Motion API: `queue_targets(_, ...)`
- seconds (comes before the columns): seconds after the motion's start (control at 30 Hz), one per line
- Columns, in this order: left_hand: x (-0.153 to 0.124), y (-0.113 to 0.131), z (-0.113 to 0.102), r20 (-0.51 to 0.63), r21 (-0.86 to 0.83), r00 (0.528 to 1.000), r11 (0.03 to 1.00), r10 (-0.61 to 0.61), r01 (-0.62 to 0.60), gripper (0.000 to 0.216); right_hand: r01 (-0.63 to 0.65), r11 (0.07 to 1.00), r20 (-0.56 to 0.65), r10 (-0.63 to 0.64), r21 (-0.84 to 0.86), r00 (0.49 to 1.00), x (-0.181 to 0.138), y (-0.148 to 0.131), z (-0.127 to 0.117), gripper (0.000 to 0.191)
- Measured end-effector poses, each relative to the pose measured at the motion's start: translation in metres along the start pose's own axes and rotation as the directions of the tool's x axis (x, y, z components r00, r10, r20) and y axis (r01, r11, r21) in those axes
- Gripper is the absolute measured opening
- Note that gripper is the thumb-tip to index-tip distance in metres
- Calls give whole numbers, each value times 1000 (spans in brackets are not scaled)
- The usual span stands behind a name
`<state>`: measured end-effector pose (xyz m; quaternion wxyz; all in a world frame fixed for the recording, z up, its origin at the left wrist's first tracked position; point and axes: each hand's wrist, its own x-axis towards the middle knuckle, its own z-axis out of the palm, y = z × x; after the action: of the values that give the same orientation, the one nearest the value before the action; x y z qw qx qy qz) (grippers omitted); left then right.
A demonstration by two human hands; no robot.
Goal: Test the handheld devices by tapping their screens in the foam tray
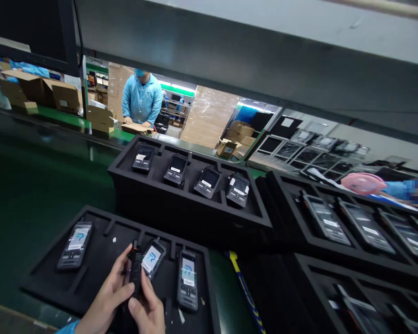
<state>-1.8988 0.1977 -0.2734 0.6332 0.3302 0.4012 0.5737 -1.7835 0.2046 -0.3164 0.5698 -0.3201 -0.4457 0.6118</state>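
Observation:
Both my hands grip one black handheld radio (135, 269), turned so that its narrow side faces me. My left hand (107, 294) wraps it from the left, thumb along its edge. On the other side, my right hand (149, 308) holds it with thumb and fingers. Below them lies a black foam tray (101, 283) with recesses. In it rest a radio with a labelled screen (75, 246) at the left, a slightly tilted one (153, 256) just beside my fingers, and another (187, 278) at the right. The held radio's screen is hidden from me.
A taller black foam tray stack (191, 208) with several radios stands behind. More loaded trays (320, 246) fill the right. A yellow-and-blue tool handle (245, 290) lies between on the green belt (55, 181). Across the line a person in blue (141, 99) handles cardboard.

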Motion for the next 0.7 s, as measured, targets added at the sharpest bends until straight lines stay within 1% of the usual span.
queue_targets(0.03, 2, 1, -5, 16, 54, 1000, 998, 20, -21, 81, -35, 999, -31, 35, 7, 999, -1, -5, 0, 59)
queue_targets(0.07, 6, 3, -12, 13, 165, 998, 985, 55, -56, 80, -65, 998, -61, 66, 14, 996, -2, -12, -2, 58)
queue_targets(0.1, 10, 7, -20, -3, 314, 995, 944, 103, -97, 79, -85, 996, -92, 86, 21, 992, -2, -19, -6, 57)
queue_targets(0.13, 14, 11, -28, -28, 483, 987, 866, 160, -127, 78, -93, 995, -122, 95, 27, 988, -1, -26, -11, 55)
queue_targets(0.17, 18, 17, -37, -52, 656, 976, 744, 211, -126, 76, -92, 995, -162, 95, 30, 982, 0, -34, -17, 54)
queue_targets(0.2, 23, 22, -44, -75, 752, 968, 651, 239, -102, 75, -88, 996, -213, 93, 32, 973, 2, -40, -24, 52)
queue_targets(0.23, 27, 27, -50, -97, 820, 964, 569, 247, -63, 73, -89, 995, -267, 95, 35, 959, 3, -46, -31, 52)
queue_targets(0.27, 31, 31, -54, -113, 861, 964, 508, 241, -26, 72, -99, 994, -315, 107, 43, 943, 5, -50, -37, 51)
queue_targets(0.33, 36, 35, -53, -138, 918, 960, 396, 245, 31, 69, -113, 992, -380, 128, 61, 916, 7, -53, -45, 52)
queue_targets(0.37, 38, 35, -48, -142, 941, 954, 336, 265, 47, 67, -113, 991, -396, 132, 71, 909, 8, -53, -47, 52)
queue_targets(0.43, 40, 31, -29, -126, 971, 942, 235, 312, 52, 61, -103, 992, -411, 126, 77, 903, 8, -51, -48, 53)
queue_targets(0.5, 41, 23, -3, -73, 981, 952, 193, 298, 15, 56, -97, 993, -422, 116, 66, 899, 8, -48, -46, 52)
queue_targets(0.57, 46, 12, 25, -11, 980, 976, 194, 218, -32, 54, -95, 994, -426, 111, 58, 898, 8, -46, -44, 52)
queue_targets(0.6, 49, 6, 37, 1, 978, 984, 207, 178, -39, 55, -92, 994, -427, 107, 56, 898, 7, -46, -44, 52)
queue_targets(0.67, 59, -2, 55, -12, 968, 992, 251, 125, -20, 63, -80, 995, -437, 97, 57, 894, 7, -46, -46, 51)
queue_targets(0.7, 64, -3, 59, -23, 958, 994, 288, 109, -9, 68, -72, 996, -443, 89, 55, 892, 6, -46, -47, 50)
